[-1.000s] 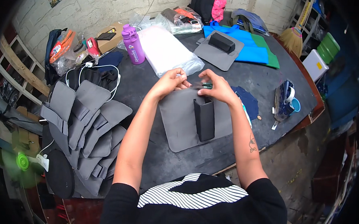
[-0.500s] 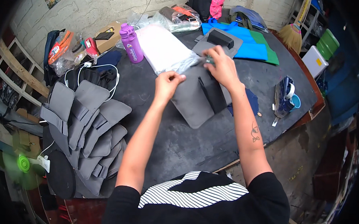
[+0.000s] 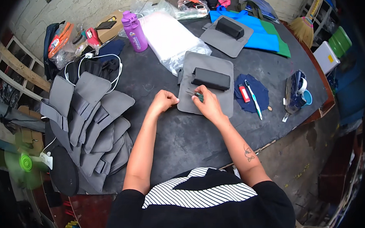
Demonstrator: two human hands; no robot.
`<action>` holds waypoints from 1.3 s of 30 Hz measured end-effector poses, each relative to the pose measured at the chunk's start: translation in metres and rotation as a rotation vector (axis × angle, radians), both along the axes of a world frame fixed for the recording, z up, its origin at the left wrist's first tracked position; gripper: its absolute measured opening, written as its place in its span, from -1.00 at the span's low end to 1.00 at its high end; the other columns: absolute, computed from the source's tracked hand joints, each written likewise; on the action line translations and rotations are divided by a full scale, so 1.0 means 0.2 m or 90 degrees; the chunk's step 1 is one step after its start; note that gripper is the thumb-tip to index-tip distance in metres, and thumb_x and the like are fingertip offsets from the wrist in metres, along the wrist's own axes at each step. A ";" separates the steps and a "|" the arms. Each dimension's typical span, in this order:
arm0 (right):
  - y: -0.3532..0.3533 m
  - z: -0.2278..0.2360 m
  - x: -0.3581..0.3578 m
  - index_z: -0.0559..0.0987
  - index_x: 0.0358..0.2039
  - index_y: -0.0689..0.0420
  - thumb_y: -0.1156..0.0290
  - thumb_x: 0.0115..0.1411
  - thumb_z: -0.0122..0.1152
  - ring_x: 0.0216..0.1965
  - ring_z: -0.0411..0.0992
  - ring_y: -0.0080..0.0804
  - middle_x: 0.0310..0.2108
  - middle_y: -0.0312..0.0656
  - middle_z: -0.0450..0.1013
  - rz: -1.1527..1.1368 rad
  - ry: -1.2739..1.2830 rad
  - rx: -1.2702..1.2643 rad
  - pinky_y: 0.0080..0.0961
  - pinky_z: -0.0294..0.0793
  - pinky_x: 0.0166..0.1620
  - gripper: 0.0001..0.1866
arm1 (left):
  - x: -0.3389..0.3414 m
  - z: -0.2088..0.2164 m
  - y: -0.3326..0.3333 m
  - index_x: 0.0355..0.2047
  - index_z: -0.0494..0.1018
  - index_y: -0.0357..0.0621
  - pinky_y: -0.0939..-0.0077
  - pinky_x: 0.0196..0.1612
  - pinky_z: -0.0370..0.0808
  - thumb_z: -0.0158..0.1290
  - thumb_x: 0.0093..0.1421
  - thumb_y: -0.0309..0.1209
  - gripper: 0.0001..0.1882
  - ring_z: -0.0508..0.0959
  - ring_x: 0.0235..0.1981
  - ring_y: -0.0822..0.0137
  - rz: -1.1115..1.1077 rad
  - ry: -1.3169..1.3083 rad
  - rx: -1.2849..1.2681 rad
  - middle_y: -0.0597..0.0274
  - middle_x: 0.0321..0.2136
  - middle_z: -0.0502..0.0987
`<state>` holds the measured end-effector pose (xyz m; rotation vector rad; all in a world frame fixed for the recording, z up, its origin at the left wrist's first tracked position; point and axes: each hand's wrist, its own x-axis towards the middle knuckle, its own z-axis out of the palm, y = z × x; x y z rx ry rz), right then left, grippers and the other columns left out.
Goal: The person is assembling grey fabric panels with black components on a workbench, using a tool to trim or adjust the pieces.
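Observation:
A grey fabric panel [image 3: 205,103] with a black padded block [image 3: 211,79] across its middle lies flat on the dark table in front of me. My left hand [image 3: 165,101] is at the panel's lower left edge, thumb and fingers pinched together; whatever is between them is too small to make out. Over the panel's lower part, my right hand [image 3: 209,103] is closed around small green-handled thread snips [image 3: 199,96], their thin tips pointing left. A second such grey panel [image 3: 223,44], also with a black block [image 3: 230,27], rests farther back.
Grey fabric pieces [image 3: 89,125] are piled at the left. Behind stand a purple bottle [image 3: 135,33] and a plastic-wrapped white stack [image 3: 170,37]. To the right, a toothbrush [image 3: 254,99] and red-and-white item [image 3: 244,93] lie on navy cloth [image 3: 263,88], near a clear-and-navy pouch [image 3: 293,93].
The grey panel, tilted and lifted before, now lies flat with its block upward, uncovering the navy cloth and toothbrush. Both hands have come lower, toward me. The snips remain in my right hand.

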<state>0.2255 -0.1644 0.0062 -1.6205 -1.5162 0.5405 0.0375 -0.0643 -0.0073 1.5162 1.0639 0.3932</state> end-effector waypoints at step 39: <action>0.03 0.03 -0.28 0.51 -0.48 0.16 0.39 -0.09 0.29 -0.45 0.49 -0.14 -0.46 -0.15 0.42 -0.031 -0.197 0.164 -0.26 0.46 -0.36 -0.82 | 0.01 0.01 -0.22 -0.44 0.27 -0.28 0.49 -0.63 0.57 -0.19 0.35 -0.45 -0.79 0.57 -0.66 0.34 0.334 -0.212 0.068 0.21 -0.62 0.40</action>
